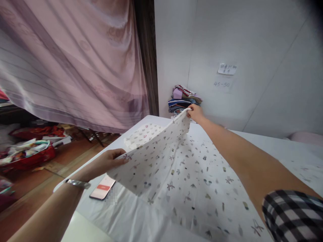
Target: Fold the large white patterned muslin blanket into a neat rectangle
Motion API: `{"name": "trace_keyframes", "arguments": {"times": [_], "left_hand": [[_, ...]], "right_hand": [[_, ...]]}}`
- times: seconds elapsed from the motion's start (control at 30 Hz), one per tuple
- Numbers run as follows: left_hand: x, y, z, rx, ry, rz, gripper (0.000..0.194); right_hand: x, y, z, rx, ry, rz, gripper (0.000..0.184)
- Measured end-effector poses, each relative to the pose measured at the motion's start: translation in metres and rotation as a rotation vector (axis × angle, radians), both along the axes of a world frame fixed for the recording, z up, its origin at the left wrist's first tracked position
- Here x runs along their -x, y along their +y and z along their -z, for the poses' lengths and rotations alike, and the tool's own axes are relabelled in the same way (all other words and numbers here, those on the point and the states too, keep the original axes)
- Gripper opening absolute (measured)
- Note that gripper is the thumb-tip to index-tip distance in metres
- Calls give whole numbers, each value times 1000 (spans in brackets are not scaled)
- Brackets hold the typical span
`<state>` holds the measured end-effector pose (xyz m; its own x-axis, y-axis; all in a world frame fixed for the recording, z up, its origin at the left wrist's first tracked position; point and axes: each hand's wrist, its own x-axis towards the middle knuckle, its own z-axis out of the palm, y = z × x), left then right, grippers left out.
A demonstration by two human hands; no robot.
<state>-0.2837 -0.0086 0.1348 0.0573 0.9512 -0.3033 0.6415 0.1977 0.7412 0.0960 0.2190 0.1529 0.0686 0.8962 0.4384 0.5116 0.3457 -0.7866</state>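
Observation:
A white cloth (191,174) printed with small grey and green shapes lies spread over a white table (121,215). My left hand (108,161) grips the cloth's near left edge, fingers closed over it, with a metal bracelet on that wrist. My right hand (195,112) is stretched far forward and pinches the far corner of the same edge. Between the two hands the edge is lifted off the table and folds over toward the right. Under the raised flap lies a second white cloth (141,134) with small hearts.
A phone (103,188) with a red band on its screen lies on the table by my left wrist. A stack of folded clothes (183,97) sits against the white wall at the far end. A pink curtain (75,60) hangs left; red bags (27,154) clutter the wooden floor.

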Motion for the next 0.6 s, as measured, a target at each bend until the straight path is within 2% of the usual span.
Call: {"name": "trace_keyframes", "arguments": {"times": [0.13,0.23,0.33,0.5,0.6], "left_hand": [[-3,-8,-3,30,-35,52,44],[-23,-17,-10,74,-91,105,41],[-52,-27,-19,76,-142,213,37],[-112,-37,-33,27,-108,454,34],[-154,-38,-34,28,-186,628,33]], "right_hand": [[-10,1,1,-5,4,-12,19],[-18,1,0,18,72,-13,16],[-32,-3,-4,68,160,1,14],[-69,-20,-14,125,194,36,16],[-97,-32,-20,140,213,75,18]]}}
